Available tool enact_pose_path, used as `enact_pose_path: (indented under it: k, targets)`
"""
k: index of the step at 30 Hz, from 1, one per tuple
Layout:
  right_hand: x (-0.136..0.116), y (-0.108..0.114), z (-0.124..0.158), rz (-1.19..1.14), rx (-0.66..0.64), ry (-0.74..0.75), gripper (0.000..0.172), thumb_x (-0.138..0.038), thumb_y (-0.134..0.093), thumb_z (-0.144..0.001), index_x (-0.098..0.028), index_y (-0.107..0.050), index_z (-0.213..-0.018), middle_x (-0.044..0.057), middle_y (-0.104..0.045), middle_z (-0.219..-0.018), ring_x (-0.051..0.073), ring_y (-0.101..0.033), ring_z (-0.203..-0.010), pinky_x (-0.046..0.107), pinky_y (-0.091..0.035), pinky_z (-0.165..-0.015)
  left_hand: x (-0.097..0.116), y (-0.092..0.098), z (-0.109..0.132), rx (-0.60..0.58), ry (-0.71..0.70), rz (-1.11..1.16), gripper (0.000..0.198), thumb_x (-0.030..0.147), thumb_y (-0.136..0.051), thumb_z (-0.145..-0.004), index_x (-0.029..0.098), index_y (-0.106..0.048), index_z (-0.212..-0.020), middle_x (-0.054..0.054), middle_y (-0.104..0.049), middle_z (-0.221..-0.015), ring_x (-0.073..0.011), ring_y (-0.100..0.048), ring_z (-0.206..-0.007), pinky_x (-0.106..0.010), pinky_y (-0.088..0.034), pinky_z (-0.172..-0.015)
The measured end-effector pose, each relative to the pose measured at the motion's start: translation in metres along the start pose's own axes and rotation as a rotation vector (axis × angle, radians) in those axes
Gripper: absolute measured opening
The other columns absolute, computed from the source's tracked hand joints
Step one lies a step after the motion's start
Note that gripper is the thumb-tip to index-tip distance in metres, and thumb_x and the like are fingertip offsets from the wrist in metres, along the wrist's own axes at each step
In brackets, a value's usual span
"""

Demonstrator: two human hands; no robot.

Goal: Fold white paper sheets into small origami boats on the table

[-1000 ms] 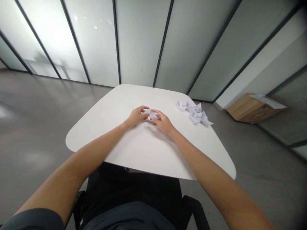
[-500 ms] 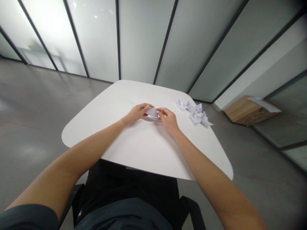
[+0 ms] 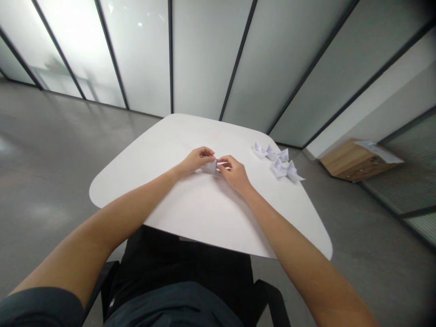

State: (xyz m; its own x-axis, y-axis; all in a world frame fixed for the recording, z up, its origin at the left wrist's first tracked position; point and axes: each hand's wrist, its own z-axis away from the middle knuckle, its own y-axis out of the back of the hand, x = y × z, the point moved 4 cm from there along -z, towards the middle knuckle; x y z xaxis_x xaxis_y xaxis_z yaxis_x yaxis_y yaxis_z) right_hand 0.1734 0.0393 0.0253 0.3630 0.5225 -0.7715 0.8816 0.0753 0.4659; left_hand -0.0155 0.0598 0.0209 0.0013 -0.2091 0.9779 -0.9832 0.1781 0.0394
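White folded paper (image 3: 210, 167) is at the middle of the tabletop (image 3: 204, 204), pinched between the thumb and curled fingers of the left hand (image 3: 197, 160). The right hand (image 3: 235, 171) is half curled, fingertips at the paper's right edge; whether they grip it, I cannot tell. Tabletop spreads from the paper to the rounded left and near edges. Folded paper boats (image 3: 279, 167) cluster along the far right edge, apart from both hands.
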Motion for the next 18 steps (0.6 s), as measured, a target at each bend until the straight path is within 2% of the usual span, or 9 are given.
enact_pose_path:
  k: [5,10,12,16,18]
  targets:
    - [0.0017,0.0014,-0.0008,0.032,0.004,-0.042,0.024,-0.037,-0.064,-0.09,-0.024,-0.073,-0.109,0.007,-0.077,-0.117,0.024,-0.073,-0.095,0.041,-0.063,-0.083,-0.0023,-0.0041,0.0029,-0.114,0.047,0.138,0.032,0.028,-0.083,-0.077,0.015,-0.071,-0.104,-0.006,-0.071,-0.102,-0.0125,-0.062,-0.083,-0.027,-0.048,-0.075]
    - [0.0001,0.0037,0.0008,-0.012,0.051,-0.043,0.037,-0.038,-0.066,-0.091,-0.028,-0.068,-0.126,0.009,-0.074,-0.13,0.025,-0.074,-0.098,0.045,-0.062,-0.089,0.0027,-0.0085,0.0093,-0.173,0.037,0.189,0.032,0.026,-0.083,-0.08,0.015,-0.072,-0.107,-0.009,-0.071,-0.113,-0.0145,-0.066,-0.094,-0.031,-0.051,-0.086]
    - [-0.0001,0.004,0.0012,-0.043,0.059,-0.041,0.035,-0.04,-0.065,-0.093,-0.028,-0.068,-0.126,0.009,-0.072,-0.132,0.025,-0.074,-0.101,0.045,-0.063,-0.09,0.0024,-0.0085,0.0094,-0.188,0.017,0.194,0.036,0.028,-0.085,-0.079,0.015,-0.072,-0.109,-0.011,-0.071,-0.119,-0.017,-0.067,-0.101,-0.033,-0.052,-0.091]
    - [0.005,0.0001,0.0,-0.094,0.0,-0.018,0.035,-0.047,-0.062,-0.097,-0.026,-0.07,-0.124,0.008,-0.071,-0.136,0.026,-0.074,-0.104,0.047,-0.062,-0.096,-0.0025,-0.0043,0.0049,-0.25,-0.052,0.093,0.049,0.032,-0.087,-0.078,0.018,-0.072,-0.122,-0.015,-0.069,-0.133,-0.0219,-0.067,-0.112,-0.036,-0.053,-0.096]
    - [0.0093,-0.0038,-0.0011,-0.117,-0.032,-0.016,0.039,-0.051,-0.063,-0.096,-0.026,-0.069,-0.126,0.009,-0.071,-0.136,0.026,-0.074,-0.104,0.048,-0.061,-0.098,-0.005,0.0012,0.0012,-0.215,-0.096,-0.06,0.051,0.037,-0.086,-0.079,0.018,-0.072,-0.124,-0.014,-0.07,-0.132,-0.0218,-0.068,-0.11,-0.035,-0.053,-0.095]
